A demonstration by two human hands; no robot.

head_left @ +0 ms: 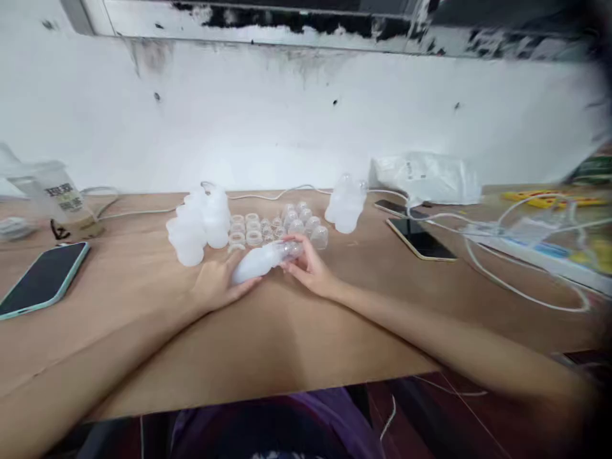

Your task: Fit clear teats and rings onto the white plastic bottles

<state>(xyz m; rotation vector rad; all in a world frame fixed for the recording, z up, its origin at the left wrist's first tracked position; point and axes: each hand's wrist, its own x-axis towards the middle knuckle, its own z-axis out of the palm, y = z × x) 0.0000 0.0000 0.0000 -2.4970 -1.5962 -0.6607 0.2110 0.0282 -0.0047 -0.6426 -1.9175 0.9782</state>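
Observation:
A translucent white baby bottle [257, 260] lies tilted between my hands, just above the table. My left hand [217, 282] is wrapped round its body. At the other end, my right hand [308, 266] has its fingers closed on the clear domed cap [287, 249] of the same bottle. Behind it stand rows of clear ring collars [253, 237], small clear nipples [272, 227] and clear domed caps [319, 237]. Several white bottle bodies [190, 245] without caps are grouped at the left. Further right stand several capped bottles [346, 204].
A phone [44, 278] and a plastic drink cup [67, 199] are at the left. Another phone [421, 238], a white plastic bag [427, 177], loose white cables and a power strip [545, 250] lie at the right. The table's front edge [268, 403] is near my lap.

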